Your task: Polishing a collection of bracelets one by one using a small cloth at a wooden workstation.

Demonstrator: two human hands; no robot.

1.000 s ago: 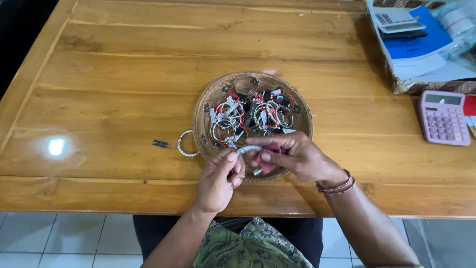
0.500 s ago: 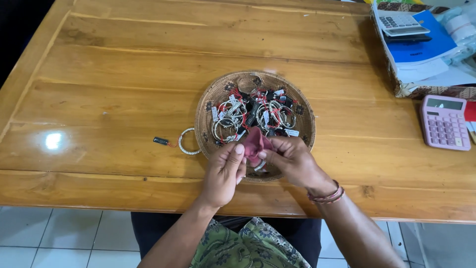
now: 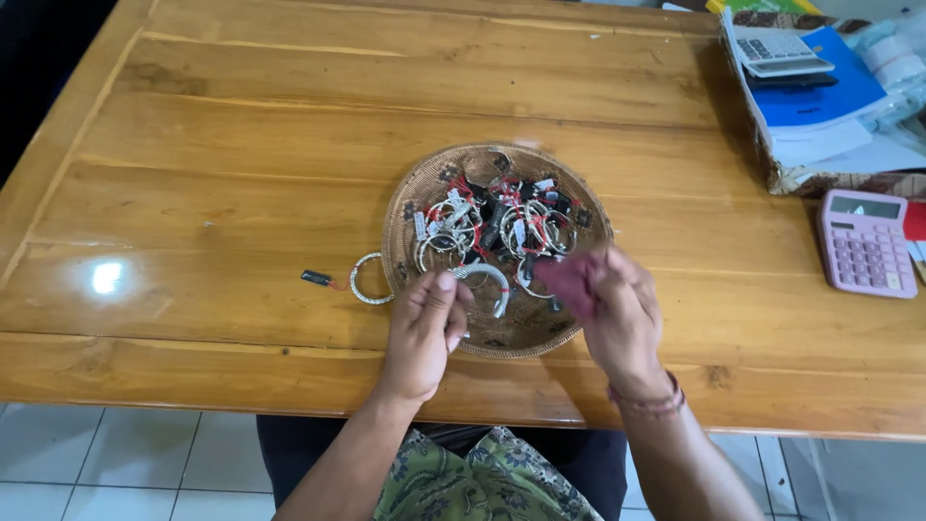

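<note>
Table (image 3: 241, 145): bare wooden planks at the left, a glare spot near 8 o'clock.

Tagged ring (image 3: 369, 280): lies flat on the table at about 9 o'clock of the tray, just beside the rim, its small dark tag (image 3: 315, 278) trailing outward on a red thread.

Left hand (image 3: 422, 333): at 7 o'clock of the tray, fingers curled around one end of an open silver bangle (image 3: 485, 280). The grip is a pinch at the end only; the rest of the bangle arcs free over the tray's near edge.

Tray (image 3: 410, 207): round and woven, centred on the table, heaped with silver rings (image 3: 487, 227) and bangles on red threads with small tags.

Right hand (image 3: 612, 309): at 5 o'clock of the tray, closed on a dark red cloth (image 3: 569, 282) bunched between thumb and fingers, just beside the bangle's free end. Motion blur hides whether cloth and bangle touch.

Far right: a pink calculator (image 3: 865, 243) at 3 o'clock, a box of papers (image 3: 820, 106) at 1 o'clock.

Risks, as judged: the end-only pinch may let the bangle twist or slip under rubbing pressure. Threads in the heap could snag it and drag pieces over the rim. The loose ring sits near the left forearm and could be knocked away.
</note>
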